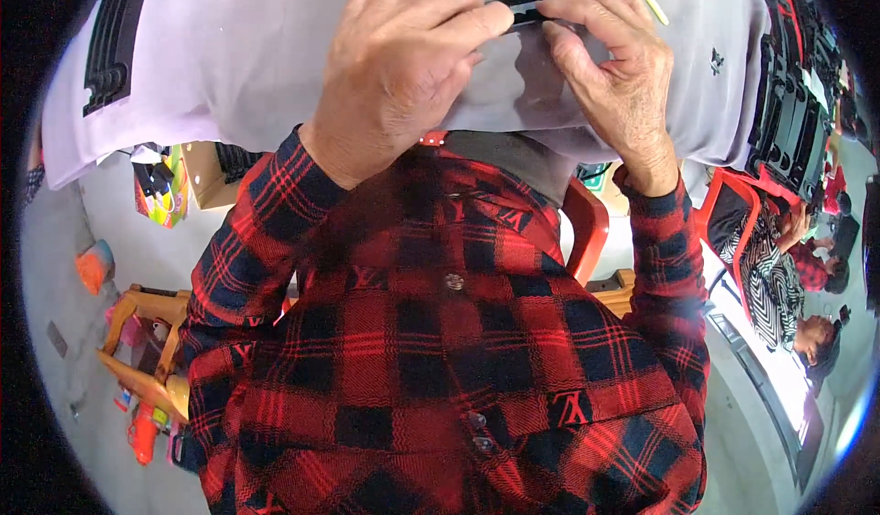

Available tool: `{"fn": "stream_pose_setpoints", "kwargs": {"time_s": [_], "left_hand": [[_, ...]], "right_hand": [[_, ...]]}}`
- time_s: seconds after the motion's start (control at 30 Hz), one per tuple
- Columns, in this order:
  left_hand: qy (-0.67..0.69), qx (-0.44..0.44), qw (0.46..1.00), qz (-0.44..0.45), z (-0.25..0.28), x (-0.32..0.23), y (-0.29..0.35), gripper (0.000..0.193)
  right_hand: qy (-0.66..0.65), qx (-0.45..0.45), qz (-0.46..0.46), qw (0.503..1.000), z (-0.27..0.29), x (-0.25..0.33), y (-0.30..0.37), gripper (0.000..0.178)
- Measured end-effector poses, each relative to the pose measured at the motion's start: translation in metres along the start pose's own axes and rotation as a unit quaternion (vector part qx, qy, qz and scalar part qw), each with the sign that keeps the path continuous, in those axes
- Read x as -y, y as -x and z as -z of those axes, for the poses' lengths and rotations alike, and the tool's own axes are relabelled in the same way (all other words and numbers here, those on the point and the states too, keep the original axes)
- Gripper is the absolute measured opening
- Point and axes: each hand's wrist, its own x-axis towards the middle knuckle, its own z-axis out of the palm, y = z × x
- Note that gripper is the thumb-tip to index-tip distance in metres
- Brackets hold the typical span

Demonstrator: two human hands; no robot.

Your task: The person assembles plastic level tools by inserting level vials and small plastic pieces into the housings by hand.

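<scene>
A long black plastic part (526, 11) lies at the far side of the cloth-covered table (247, 66), between my two hands. My left hand (403, 66) is closed, its fingertips pressed at the left portion of the part; whether a smaller piece is in the pinch is hidden. With index finger and thumb, my right hand (612, 61) grips the right end of the part. Just beyond the right hand is a thin tool with a yellow-green handle (647, 0). A small black piece (717, 59) lies farther right on the cloth.
Black strip-shaped parts (115, 38) lie at the table's left end, and more black parts (790, 121) are stacked at the right. A red chair (733, 231) and several people are to the right. A wooden stool (147, 350) stands at lower left, near a cardboard box (209, 174).
</scene>
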Motion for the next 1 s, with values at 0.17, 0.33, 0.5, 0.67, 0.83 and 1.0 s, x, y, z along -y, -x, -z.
{"fn": "stream_pose_setpoints", "kwargs": {"time_s": [0.17,0.33,0.5,0.67,0.83,1.0], "left_hand": [[-0.028,0.025,0.999,-0.022,-0.012,0.000,0.000,0.037],[-0.023,-0.017,0.999,-0.039,-0.019,0.005,0.006,0.034],[0.030,0.000,0.999,-0.027,-0.021,0.006,0.005,0.034],[0.063,-0.004,0.997,-0.032,-0.018,0.005,0.002,0.033],[0.080,0.012,0.996,-0.028,-0.015,0.004,0.002,0.036],[0.054,-0.009,0.998,-0.033,-0.013,0.003,0.003,0.031]], "right_hand": [[0.028,0.029,-0.001,0.999,-0.006,0.001,0.001,0.024],[0.091,0.056,0.006,0.994,-0.009,0.011,-0.003,0.029],[0.094,0.059,-0.034,0.993,-0.015,0.015,-0.001,0.032],[0.054,0.049,-0.055,0.996,-0.017,0.014,-0.001,0.033],[0.044,0.048,-0.034,0.997,-0.010,0.013,-0.006,0.031],[0.092,0.086,-0.007,0.992,0.020,0.029,-0.026,0.042]]}}
